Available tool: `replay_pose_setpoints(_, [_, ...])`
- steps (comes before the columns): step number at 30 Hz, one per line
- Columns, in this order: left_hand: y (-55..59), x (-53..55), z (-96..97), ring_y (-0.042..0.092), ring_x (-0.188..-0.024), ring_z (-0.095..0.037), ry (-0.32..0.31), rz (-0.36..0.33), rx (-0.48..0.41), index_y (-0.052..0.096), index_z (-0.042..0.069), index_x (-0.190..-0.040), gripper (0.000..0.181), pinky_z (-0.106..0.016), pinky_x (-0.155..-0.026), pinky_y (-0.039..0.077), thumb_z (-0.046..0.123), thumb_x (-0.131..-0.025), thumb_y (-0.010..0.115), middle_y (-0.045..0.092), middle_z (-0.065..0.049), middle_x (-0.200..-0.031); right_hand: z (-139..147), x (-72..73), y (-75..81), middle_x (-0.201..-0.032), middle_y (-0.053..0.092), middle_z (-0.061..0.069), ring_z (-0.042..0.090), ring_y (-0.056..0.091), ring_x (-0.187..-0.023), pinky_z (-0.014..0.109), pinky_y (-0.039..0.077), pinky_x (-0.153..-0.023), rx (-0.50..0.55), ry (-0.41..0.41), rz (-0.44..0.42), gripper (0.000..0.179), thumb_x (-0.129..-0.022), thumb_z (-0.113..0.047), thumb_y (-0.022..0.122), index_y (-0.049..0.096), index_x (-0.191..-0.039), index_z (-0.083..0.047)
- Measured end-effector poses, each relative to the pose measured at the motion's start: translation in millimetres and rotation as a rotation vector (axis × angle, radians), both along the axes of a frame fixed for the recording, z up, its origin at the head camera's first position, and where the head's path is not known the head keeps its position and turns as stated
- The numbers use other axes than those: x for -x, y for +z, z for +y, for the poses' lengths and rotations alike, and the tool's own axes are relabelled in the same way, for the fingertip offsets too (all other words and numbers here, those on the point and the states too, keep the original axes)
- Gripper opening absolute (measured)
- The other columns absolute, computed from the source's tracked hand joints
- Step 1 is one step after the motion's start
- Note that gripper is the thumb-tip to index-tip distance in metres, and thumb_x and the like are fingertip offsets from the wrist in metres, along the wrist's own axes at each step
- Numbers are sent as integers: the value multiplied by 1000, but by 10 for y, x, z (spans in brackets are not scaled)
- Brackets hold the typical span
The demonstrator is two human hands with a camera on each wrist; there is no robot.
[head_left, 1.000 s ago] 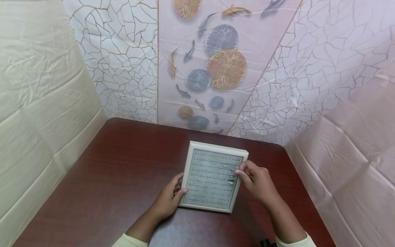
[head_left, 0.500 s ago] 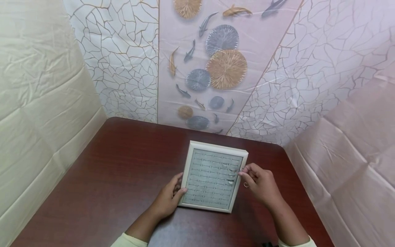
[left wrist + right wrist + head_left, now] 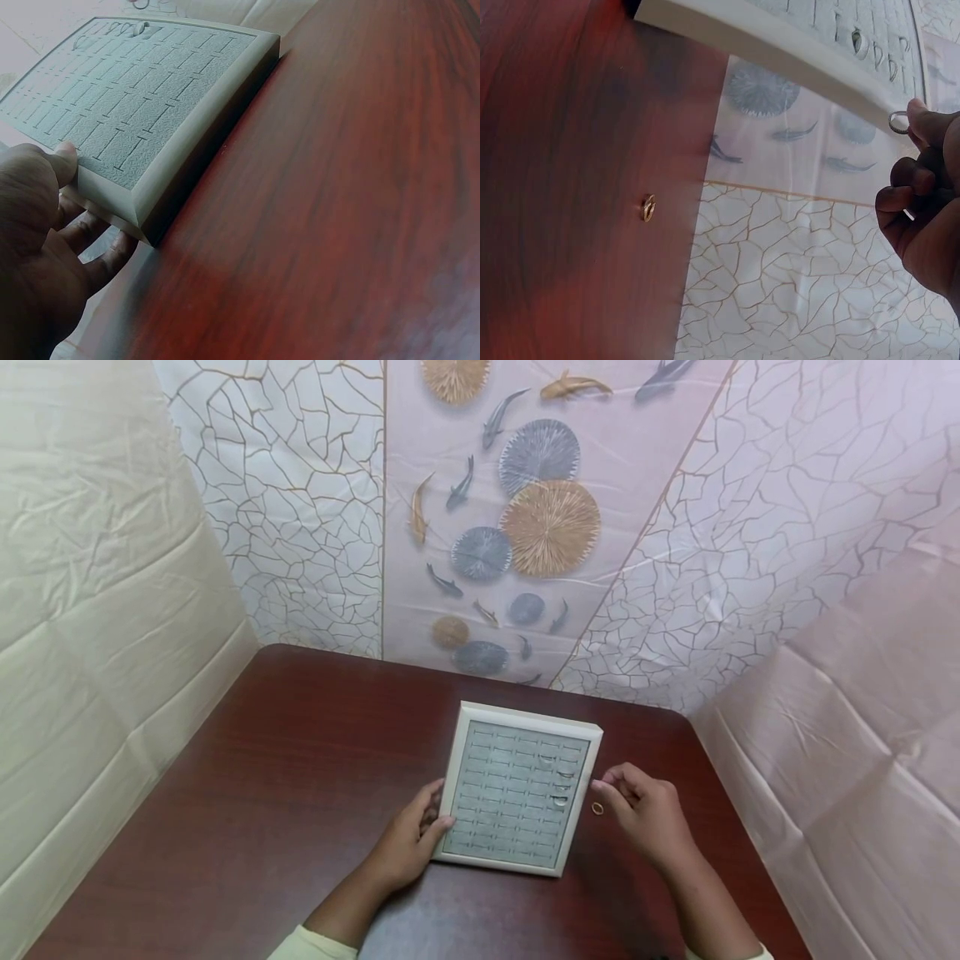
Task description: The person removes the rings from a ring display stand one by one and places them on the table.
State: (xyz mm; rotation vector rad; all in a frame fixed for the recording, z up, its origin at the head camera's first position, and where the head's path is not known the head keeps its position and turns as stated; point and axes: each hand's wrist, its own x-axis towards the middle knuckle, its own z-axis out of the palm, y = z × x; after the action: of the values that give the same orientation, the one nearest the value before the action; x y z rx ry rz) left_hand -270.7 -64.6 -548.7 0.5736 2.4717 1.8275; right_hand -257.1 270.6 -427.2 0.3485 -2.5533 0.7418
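A ring tray (image 3: 517, 793) with a pale frame and a grey slotted pad is tilted up over the table. My left hand (image 3: 411, 839) grips its left edge, thumb on the frame and fingers behind, as the left wrist view also shows. Several rings (image 3: 561, 801) sit in slots toward the tray's right side. My right hand (image 3: 648, 810) is just right of the tray, apart from it. Between thumb and forefinger it pinches a small silver-looking ring (image 3: 898, 122), clear in the right wrist view. A gold ring (image 3: 597, 808) lies on the table below that hand.
The dark red wooden table (image 3: 300, 777) bears the gold ring. Patterned cloth (image 3: 480, 527) hangs behind the far edge, and plain cream cloth (image 3: 97, 610) closes in the left side. Pinkish cloth (image 3: 862, 735) stands on the right.
My right hand has drawn away from the tray's slots, to the right and slightly down, uncovering the gold ring on the table. The left hand and the tray stay nearly still.
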Motion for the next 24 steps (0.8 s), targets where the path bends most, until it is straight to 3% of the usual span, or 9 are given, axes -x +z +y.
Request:
replay_pose_setpoints(7, [-4, -1, 3, 61, -123, -24, 6, -2, 5, 32, 13, -153, 62, -37, -101, 53, 31, -100, 59, 58, -12, -139, 130, 27, -88, -55, 33, -7, 3, 31, -48, 21, 33, -44, -35, -66, -36, 15, -87, -15, 77, 63, -83, -18])
replay_pose_setpoints(14, [0, -5, -1, 62, -123, -25, 6, -2, 6, 33, 13, -153, 61, -38, -100, 53, 31, -100, 59, 59, -12, -139, 265, 125, -259, -54, 38, -8, 1, 30, -48, 20, 30, -44, -56, -76, -91, 18, -83, -12, 80, 64, -76, -16])
replay_pose_setpoints(18, [-1, -2, -3, 62, -122, -24, 5, -3, 11, 32, 11, -153, 62, -37, -99, 53, 31, -100, 59, 60, -12, -138, 316, 178, -341, -56, 49, -6, 4, 35, -50, 21, 30, -45, -74, -99, -162, 14, -84, -13, 79, 67, -77, -16])
replay_pose_setpoints(24, [-10, 4, 1, 62, -121, -24, -2, 3, 4, 33, 13, -152, 61, -37, -99, 54, 31, -100, 59, 61, -13, -136, 378, 237, -456, -73, 71, 3, 8, 49, -58, 22, 38, -51, -101, -127, -260, 8, -84, -11, 79, 74, -78, -11])
